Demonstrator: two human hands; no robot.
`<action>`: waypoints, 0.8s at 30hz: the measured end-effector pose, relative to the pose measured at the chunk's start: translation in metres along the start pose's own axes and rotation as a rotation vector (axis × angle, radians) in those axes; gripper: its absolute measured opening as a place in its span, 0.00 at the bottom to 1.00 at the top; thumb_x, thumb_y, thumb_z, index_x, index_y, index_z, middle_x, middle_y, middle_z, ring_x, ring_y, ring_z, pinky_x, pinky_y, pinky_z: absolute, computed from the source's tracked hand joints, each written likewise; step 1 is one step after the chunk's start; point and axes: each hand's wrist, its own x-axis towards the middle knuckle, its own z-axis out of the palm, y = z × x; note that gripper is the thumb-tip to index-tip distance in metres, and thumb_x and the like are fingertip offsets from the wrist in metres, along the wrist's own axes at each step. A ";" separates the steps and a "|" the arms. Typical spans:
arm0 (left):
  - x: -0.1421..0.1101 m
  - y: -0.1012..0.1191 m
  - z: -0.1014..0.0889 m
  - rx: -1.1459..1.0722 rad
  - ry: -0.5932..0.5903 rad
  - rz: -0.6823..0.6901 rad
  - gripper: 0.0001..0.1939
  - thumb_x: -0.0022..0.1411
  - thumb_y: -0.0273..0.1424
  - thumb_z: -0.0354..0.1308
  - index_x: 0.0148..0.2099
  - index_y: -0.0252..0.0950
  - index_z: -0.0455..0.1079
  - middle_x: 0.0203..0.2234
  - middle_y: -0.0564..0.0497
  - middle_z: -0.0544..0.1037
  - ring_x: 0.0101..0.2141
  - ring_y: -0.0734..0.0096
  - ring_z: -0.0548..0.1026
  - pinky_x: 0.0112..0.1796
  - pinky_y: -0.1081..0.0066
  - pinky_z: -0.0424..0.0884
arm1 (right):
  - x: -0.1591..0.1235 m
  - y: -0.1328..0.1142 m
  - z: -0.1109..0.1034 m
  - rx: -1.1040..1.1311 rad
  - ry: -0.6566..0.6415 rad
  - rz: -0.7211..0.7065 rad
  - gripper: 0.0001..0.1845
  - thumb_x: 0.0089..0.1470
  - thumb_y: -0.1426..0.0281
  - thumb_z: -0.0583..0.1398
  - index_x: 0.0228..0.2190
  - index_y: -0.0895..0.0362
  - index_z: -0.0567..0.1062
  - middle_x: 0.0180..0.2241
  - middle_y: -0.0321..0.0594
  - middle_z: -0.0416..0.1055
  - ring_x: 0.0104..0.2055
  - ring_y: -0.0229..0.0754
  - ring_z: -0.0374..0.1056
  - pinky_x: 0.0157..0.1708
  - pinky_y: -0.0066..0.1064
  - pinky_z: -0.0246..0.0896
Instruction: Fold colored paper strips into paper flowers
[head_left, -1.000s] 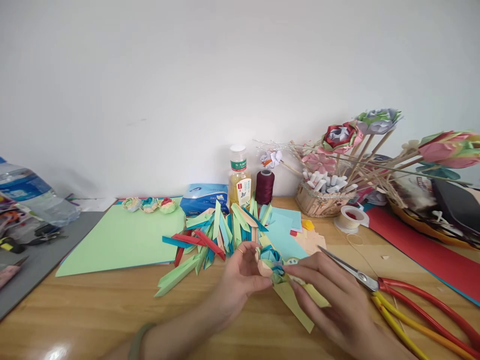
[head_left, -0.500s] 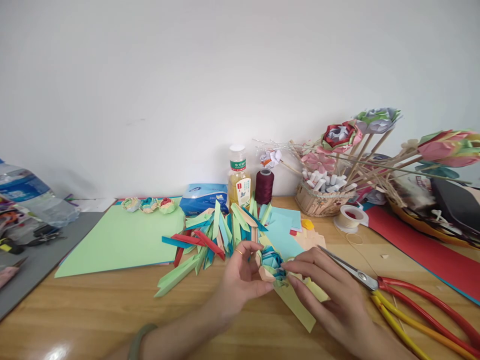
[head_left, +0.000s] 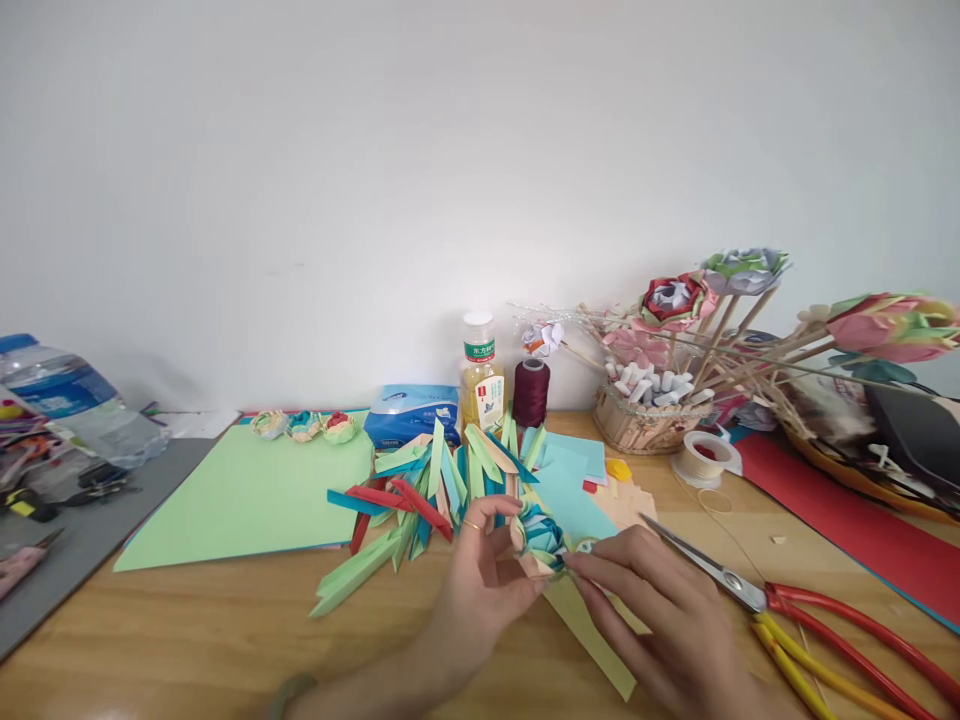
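Note:
Between my two hands is a small folded paper flower (head_left: pixel 541 532) in blue, pale green and peach. My left hand (head_left: pixel 480 580) grips it from the left, thumb below and fingers curled above. My right hand (head_left: pixel 652 600) pinches the flower's right edge between thumb and fingertips; a small petal there is partly hidden by the fingers. Below the flower a pale yellow paper strip (head_left: pixel 589 635) lies on the table. Just beyond my left hand is a heap of folded paper strips (head_left: pixel 435 490) in green, blue, red and peach.
Open scissors (head_left: pixel 757 595) lie to the right, near a tape roll (head_left: pixel 706 457). Three paper flowers (head_left: pixel 304 427) sit on green sheets (head_left: pixel 247 500) at left. Behind stand a tissue pack (head_left: pixel 412 413), a drink bottle (head_left: pixel 482 375), a thread spool (head_left: pixel 531 394) and a basket (head_left: pixel 649 425).
The whole scene sits slightly lower in view. The flower has turned a little in my left hand, while my right fingertips stay pressed at its right edge.

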 end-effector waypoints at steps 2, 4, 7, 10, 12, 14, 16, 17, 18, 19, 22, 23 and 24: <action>-0.001 0.001 0.002 0.042 0.002 0.007 0.20 0.47 0.28 0.63 0.40 0.42 0.58 0.30 0.54 0.67 0.32 0.73 0.67 0.34 0.72 0.63 | 0.003 -0.003 -0.001 0.051 -0.003 0.060 0.10 0.51 0.78 0.55 0.35 0.55 0.71 0.27 0.40 0.70 0.27 0.38 0.66 0.28 0.30 0.64; -0.003 0.002 0.003 0.121 0.013 0.061 0.18 0.48 0.27 0.62 0.41 0.42 0.59 0.31 0.53 0.64 0.32 0.74 0.66 0.34 0.72 0.63 | 0.005 -0.005 -0.001 0.096 -0.019 0.105 0.09 0.51 0.78 0.55 0.35 0.55 0.71 0.27 0.40 0.70 0.29 0.38 0.67 0.30 0.30 0.64; -0.005 0.004 0.003 0.260 0.046 0.161 0.16 0.48 0.24 0.60 0.40 0.41 0.62 0.36 0.51 0.62 0.33 0.74 0.65 0.36 0.71 0.64 | 0.008 -0.008 -0.002 0.176 -0.078 0.149 0.09 0.52 0.78 0.54 0.33 0.55 0.70 0.28 0.39 0.69 0.31 0.39 0.67 0.30 0.29 0.64; -0.008 0.005 0.003 0.333 0.065 0.186 0.16 0.48 0.21 0.58 0.39 0.41 0.63 0.38 0.51 0.61 0.33 0.73 0.66 0.37 0.70 0.65 | 0.010 -0.011 -0.002 0.250 -0.128 0.184 0.08 0.53 0.77 0.53 0.31 0.55 0.70 0.28 0.39 0.69 0.31 0.38 0.66 0.30 0.28 0.63; -0.009 0.004 0.002 0.375 0.062 0.200 0.17 0.48 0.19 0.56 0.40 0.41 0.63 0.39 0.51 0.61 0.34 0.72 0.66 0.38 0.70 0.65 | 0.010 -0.012 -0.001 0.291 -0.140 0.213 0.07 0.54 0.77 0.53 0.29 0.55 0.70 0.27 0.38 0.68 0.31 0.38 0.65 0.29 0.27 0.62; -0.010 0.003 0.002 0.427 0.048 0.222 0.18 0.49 0.18 0.54 0.41 0.42 0.62 0.40 0.51 0.60 0.35 0.72 0.66 0.39 0.69 0.65 | 0.010 -0.011 0.001 0.331 -0.146 0.249 0.07 0.54 0.76 0.54 0.28 0.55 0.70 0.26 0.37 0.67 0.30 0.37 0.65 0.29 0.26 0.62; -0.010 0.002 0.001 0.471 0.038 0.233 0.19 0.50 0.17 0.53 0.42 0.43 0.61 0.41 0.50 0.59 0.35 0.73 0.66 0.40 0.69 0.65 | 0.010 -0.011 0.002 0.365 -0.152 0.292 0.07 0.54 0.75 0.54 0.26 0.56 0.70 0.26 0.37 0.67 0.29 0.37 0.64 0.28 0.26 0.61; -0.010 0.001 0.000 0.488 0.037 0.235 0.19 0.50 0.17 0.53 0.42 0.43 0.60 0.41 0.50 0.59 0.35 0.73 0.66 0.40 0.69 0.66 | 0.010 -0.010 0.003 0.375 -0.157 0.315 0.07 0.54 0.74 0.55 0.26 0.56 0.70 0.25 0.36 0.67 0.29 0.36 0.64 0.27 0.25 0.61; -0.010 0.001 0.000 0.503 0.038 0.240 0.19 0.51 0.17 0.52 0.42 0.43 0.60 0.42 0.50 0.59 0.36 0.72 0.66 0.40 0.69 0.66 | 0.010 -0.009 0.004 0.381 -0.162 0.337 0.07 0.54 0.74 0.55 0.25 0.56 0.70 0.25 0.36 0.66 0.28 0.36 0.64 0.26 0.25 0.61; -0.009 0.000 -0.001 0.517 0.036 0.252 0.19 0.51 0.17 0.52 0.42 0.43 0.59 0.42 0.50 0.58 0.38 0.71 0.66 0.41 0.69 0.66 | 0.010 -0.009 0.004 0.381 -0.165 0.353 0.07 0.54 0.73 0.56 0.25 0.56 0.70 0.24 0.36 0.66 0.27 0.36 0.64 0.25 0.25 0.61; -0.007 -0.001 -0.001 0.547 0.024 0.302 0.19 0.50 0.16 0.51 0.41 0.42 0.59 0.42 0.50 0.58 0.43 0.68 0.64 0.41 0.69 0.66 | 0.009 -0.009 0.006 0.349 -0.137 0.319 0.04 0.53 0.74 0.57 0.27 0.56 0.71 0.24 0.36 0.67 0.27 0.36 0.64 0.25 0.25 0.61; -0.007 -0.001 -0.001 0.553 0.022 0.310 0.19 0.49 0.15 0.50 0.41 0.42 0.58 0.42 0.50 0.58 0.44 0.68 0.63 0.42 0.69 0.65 | 0.008 -0.009 0.006 0.334 -0.119 0.284 0.04 0.53 0.75 0.57 0.28 0.56 0.72 0.25 0.37 0.67 0.27 0.36 0.64 0.25 0.25 0.61; -0.008 -0.002 -0.001 0.553 0.021 0.310 0.20 0.49 0.15 0.50 0.41 0.42 0.58 0.42 0.50 0.58 0.43 0.69 0.63 0.42 0.69 0.65 | 0.007 -0.009 0.006 0.318 -0.102 0.248 0.04 0.52 0.76 0.57 0.29 0.57 0.72 0.25 0.37 0.68 0.28 0.36 0.64 0.26 0.25 0.61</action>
